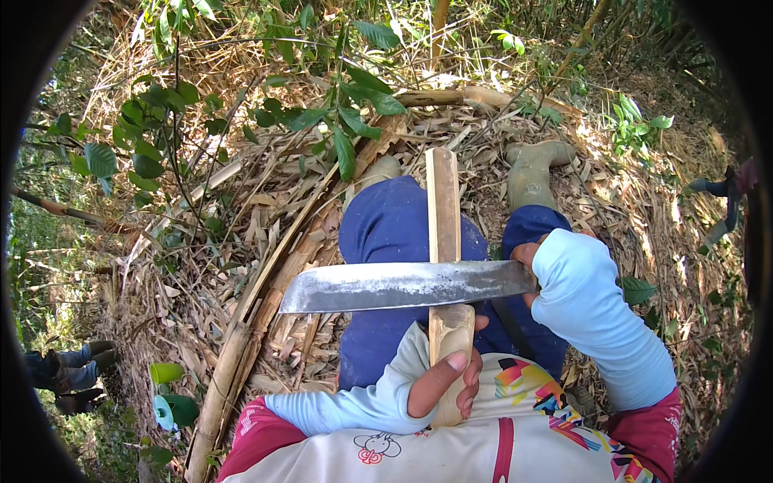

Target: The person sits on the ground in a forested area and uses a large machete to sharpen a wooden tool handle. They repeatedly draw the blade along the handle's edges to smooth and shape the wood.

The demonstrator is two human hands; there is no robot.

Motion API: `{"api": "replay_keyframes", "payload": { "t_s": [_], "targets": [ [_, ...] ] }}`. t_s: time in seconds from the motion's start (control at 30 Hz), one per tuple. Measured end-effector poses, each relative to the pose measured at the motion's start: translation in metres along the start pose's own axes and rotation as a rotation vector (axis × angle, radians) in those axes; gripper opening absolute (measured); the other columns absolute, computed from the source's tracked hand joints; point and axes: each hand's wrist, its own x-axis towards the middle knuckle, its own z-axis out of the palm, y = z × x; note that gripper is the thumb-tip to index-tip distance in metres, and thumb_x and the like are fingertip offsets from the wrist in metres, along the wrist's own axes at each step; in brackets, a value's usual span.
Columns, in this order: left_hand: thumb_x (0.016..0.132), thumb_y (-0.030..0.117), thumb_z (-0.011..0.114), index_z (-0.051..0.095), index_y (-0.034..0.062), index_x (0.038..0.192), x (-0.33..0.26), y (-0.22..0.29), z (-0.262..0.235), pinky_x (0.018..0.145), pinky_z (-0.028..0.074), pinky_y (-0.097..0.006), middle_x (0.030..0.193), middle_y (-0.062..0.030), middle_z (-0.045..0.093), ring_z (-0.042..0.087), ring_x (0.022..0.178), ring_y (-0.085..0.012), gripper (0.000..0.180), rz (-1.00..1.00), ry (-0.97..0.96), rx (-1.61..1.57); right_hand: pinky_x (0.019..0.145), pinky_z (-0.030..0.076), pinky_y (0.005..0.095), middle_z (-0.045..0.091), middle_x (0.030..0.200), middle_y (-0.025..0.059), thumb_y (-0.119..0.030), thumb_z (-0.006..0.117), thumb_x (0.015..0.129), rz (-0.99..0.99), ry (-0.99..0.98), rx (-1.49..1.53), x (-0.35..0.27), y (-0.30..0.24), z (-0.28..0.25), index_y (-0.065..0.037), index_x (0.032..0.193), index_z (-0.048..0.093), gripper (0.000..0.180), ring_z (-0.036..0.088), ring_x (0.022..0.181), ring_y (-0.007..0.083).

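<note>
A pale split bamboo piece stretches away from my waist over my blue trousers. My left hand is closed round its near end, thumb on top. My right hand, in a light blue sleeve, grips a machete at its handle, which is mostly hidden by the fingers and cuff. The long, worn grey blade lies crosswise over the bamboo and points left. Its near edge is at or close to a step in the bamboo surface; I cannot tell how firmly they touch.
Long split bamboo lengths lie to my left, beside a lime-green cup and a green-and-teal container. Leafy branches hang ahead. My boot rests on dry litter. Other people's legs show far left and far right.
</note>
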Motion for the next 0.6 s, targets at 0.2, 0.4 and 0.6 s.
{"api": "replay_keyframes", "payload": {
  "t_s": [0.2, 0.4, 0.6],
  "targets": [
    [0.099, 0.02, 0.051, 0.026, 0.0064, 0.141, 0.001, -0.001, -0.001, 0.054, 0.05, -0.032, 0.081, -0.0069, 0.053, 0.053, 0.059, -0.0158, 0.051, -0.02, 0.022, -0.018, 0.069, 0.052, 0.0397, 0.064, 0.083, 0.0126, -0.01, 0.078, 0.061, 0.097, 0.016, -0.002, 0.014, -0.001, 0.001, -0.009, 0.101, 0.068, 0.042, 0.064, 0.078, 0.0318],
    [0.099, 0.021, 0.052, 0.027, 0.0082, 0.14, 0.001, 0.001, 0.001, 0.052, 0.049, -0.032, 0.079, -0.0061, 0.053, 0.052, 0.058, -0.0158, 0.05, -0.037, 0.033, -0.004, 0.067, 0.052, 0.0379, 0.065, 0.083, 0.0145, -0.005, 0.076, 0.064, 0.028, 0.186, 0.09, 0.021, 0.011, 0.001, -0.008, 0.103, 0.067, 0.04, 0.065, 0.077, 0.0325],
    [0.099, 0.02, 0.051, 0.027, 0.0082, 0.14, 0.0, 0.002, 0.002, 0.053, 0.049, -0.032, 0.079, -0.0059, 0.052, 0.052, 0.058, -0.0156, 0.048, -0.037, 0.037, -0.001, 0.074, 0.052, 0.0406, 0.067, 0.089, 0.0169, -0.014, 0.074, 0.072, 0.093, 0.162, 0.181, 0.036, 0.019, -0.003, -0.007, 0.108, 0.065, 0.037, 0.066, 0.085, 0.0344]
  ]
}}
